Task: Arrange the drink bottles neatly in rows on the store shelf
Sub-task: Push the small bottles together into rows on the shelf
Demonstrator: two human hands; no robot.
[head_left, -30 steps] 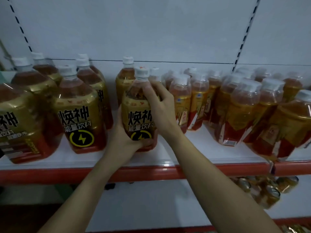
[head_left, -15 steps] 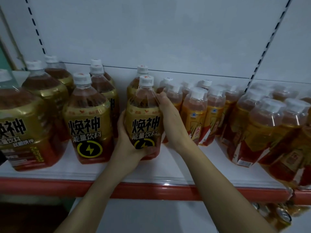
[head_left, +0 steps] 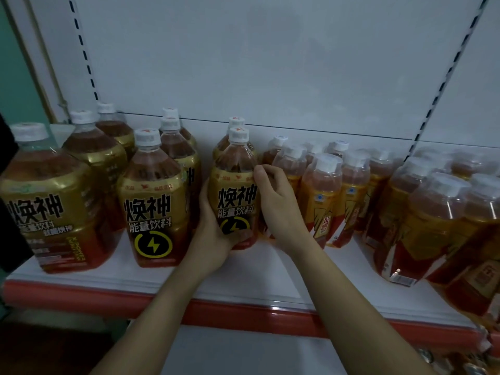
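Bottle with the gold label stands mid-shelf, being squared into its row. Left hand grips its lower body; right hand has fingers curled round its 3 o'clock side. Next, probably, it needs sliding back against the bottle behind.

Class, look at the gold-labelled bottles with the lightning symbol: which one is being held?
The front bottle of the third row from the left: the left hand and right hand grip its sides; the others stand untouched.
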